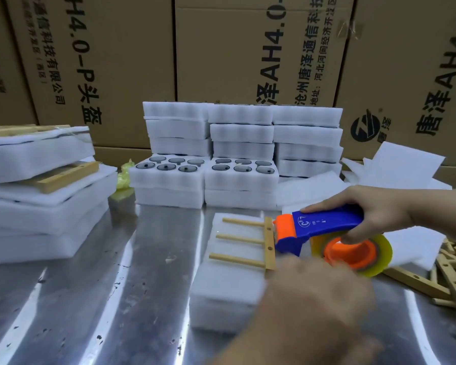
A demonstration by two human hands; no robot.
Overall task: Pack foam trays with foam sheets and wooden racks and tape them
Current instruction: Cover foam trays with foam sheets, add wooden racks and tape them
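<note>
Right hand (374,209): one, fingers curled around one blue-and-orange tape dispenser (324,227), whose orange nose sits just beside the wooden rack (250,241). Left hand (313,299): one, blurred over the near foam tray (221,293); I cannot tell its grip. Rack: one, three pegs, lying flat on that tray, mid-table (90,299). Open trays (166,177) behind: two, six round cups each. Loose racks (453,275): one heap at right, uncounted.
</note>
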